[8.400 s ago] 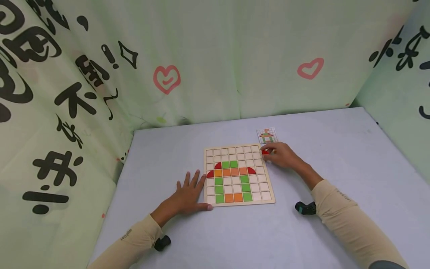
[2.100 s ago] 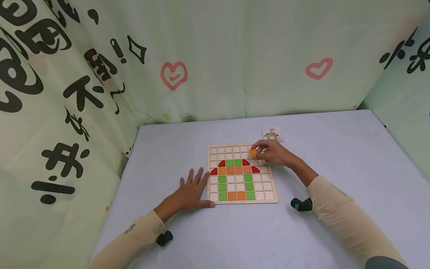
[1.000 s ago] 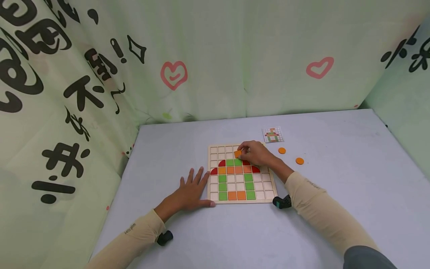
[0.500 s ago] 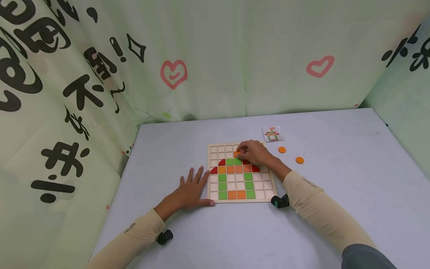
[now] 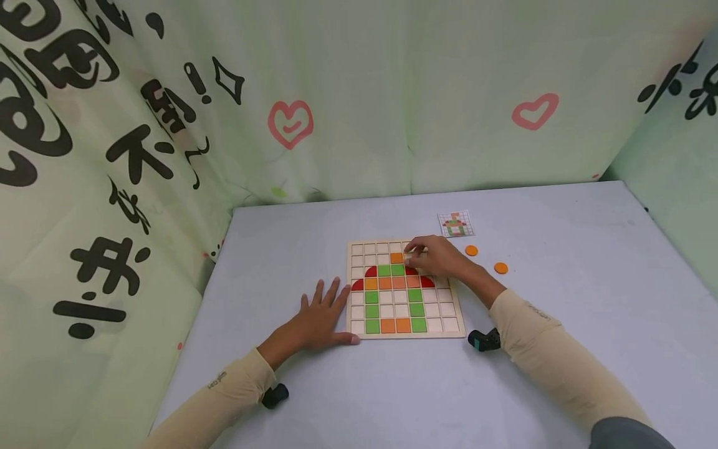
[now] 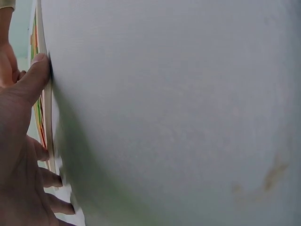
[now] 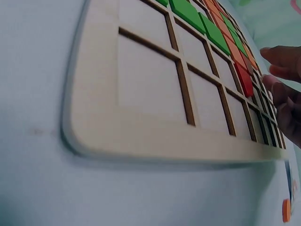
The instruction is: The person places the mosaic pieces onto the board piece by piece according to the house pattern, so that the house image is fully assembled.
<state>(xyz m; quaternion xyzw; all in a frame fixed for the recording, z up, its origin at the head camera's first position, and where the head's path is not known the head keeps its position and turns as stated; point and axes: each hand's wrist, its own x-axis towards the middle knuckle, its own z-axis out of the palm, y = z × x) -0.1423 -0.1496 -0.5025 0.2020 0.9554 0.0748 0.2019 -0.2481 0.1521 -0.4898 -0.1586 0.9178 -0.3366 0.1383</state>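
Note:
A wooden grid board (image 5: 407, 335) lies flat with green, orange and red tiles set in its cells. My left hand (image 5: 316, 325) lies with fingers spread at the board's left edge; in the left wrist view its thumb (image 6: 37, 75) rests along that edge. My right hand (image 5: 437, 255) hovers over the board's upper right part, thumb and fingertips apart with nothing between them. Just left of those fingertips an orange square tile (image 5: 396, 257) sits in a cell above the green tiles (image 5: 391, 270). The right hand partly covers an upper red rounded tile (image 5: 411, 271).
Behind the board's right corner lies a small pattern card (image 5: 455, 223) with a coloured figure. Two orange round pieces, one nearer the card (image 5: 471, 250) and one farther right (image 5: 501, 268), lie on the white table (image 5: 578, 268). Curtains (image 5: 359, 106) stand behind.
My right hand put a red rounded tile, then an orange square tile, into the board, let go and drew back slightly right. The two orange round pieces came into view. The left hand stayed.

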